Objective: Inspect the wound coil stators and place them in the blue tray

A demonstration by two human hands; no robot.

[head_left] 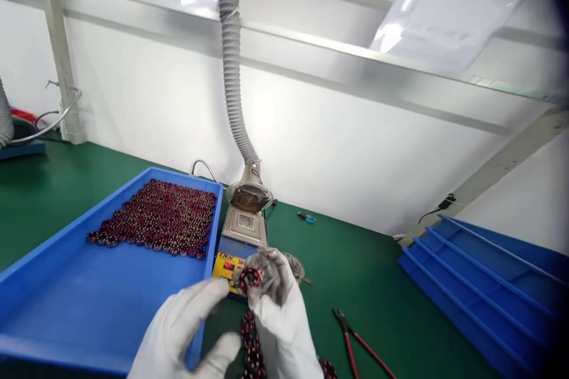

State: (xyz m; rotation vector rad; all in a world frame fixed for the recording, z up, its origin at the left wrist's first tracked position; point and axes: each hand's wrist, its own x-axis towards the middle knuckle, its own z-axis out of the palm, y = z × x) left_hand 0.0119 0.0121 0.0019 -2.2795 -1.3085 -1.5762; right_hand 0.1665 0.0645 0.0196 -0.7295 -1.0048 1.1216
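- The green bench [355, 260] is bounded on the far side by a white wall [311, 142].
- Bench surface is exposed between pliers [344, 323] and blue trays [484, 284], right.
- A dotted ring [244, 278] is pinched by the right hand [280, 302], near; the left hand [178, 325] is spread, released.

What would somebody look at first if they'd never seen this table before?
Probably the big blue tray on the left, with lots of little dark-and-red rings crowded into its far end. Next might come the ribbed grey hose hanging down the middle, behind a yellow panel with glowing red numbers. Near the bottom, the gloved right hand holds one ring, beside the open left hand.
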